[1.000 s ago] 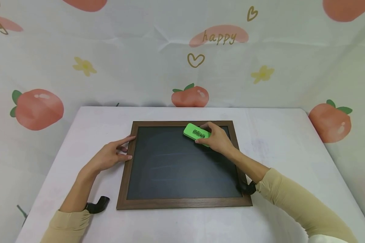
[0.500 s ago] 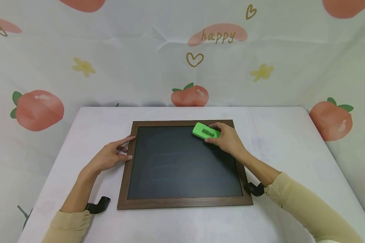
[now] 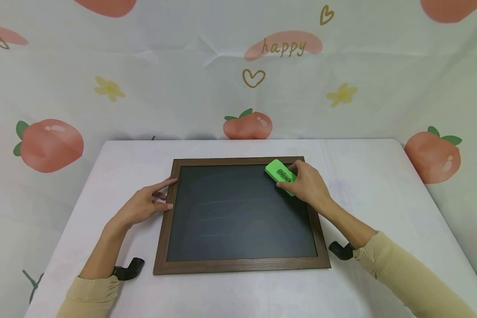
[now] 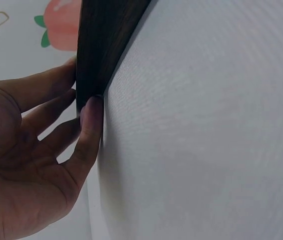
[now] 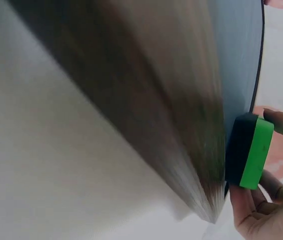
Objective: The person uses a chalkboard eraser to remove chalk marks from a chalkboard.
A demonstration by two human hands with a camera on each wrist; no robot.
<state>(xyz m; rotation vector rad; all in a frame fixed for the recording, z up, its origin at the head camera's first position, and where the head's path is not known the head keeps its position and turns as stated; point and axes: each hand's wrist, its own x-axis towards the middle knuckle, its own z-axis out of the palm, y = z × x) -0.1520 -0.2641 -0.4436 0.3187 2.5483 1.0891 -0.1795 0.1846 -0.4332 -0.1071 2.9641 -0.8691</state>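
A small blackboard (image 3: 238, 240) in a brown wooden frame (image 3: 242, 266) lies on the white table, with faint chalk lines across its dark face. My right hand (image 3: 309, 184) grips a green board eraser (image 3: 279, 172) between thumb and fingers near the board's upper right corner. In the right wrist view the eraser's dark underside (image 5: 239, 150) is against the board face. At the left edge, the fingertips and thumb of my left hand (image 3: 143, 204) touch the frame, fingers extended. The left wrist view shows that hand (image 4: 36, 145) right at the frame's side (image 4: 99, 45).
The white table (image 3: 238, 296) reaches out on all sides of the board. Behind it hangs a pale cloth (image 3: 175, 88) printed with peaches, hearts and flowers. A black camera mount (image 3: 130, 269) sits at the left wrist, another black mount (image 3: 340, 251) at the right.
My right hand has slid the eraser rightward along the top of the board, turning it slightly. The left hand has stayed at the frame's left edge.
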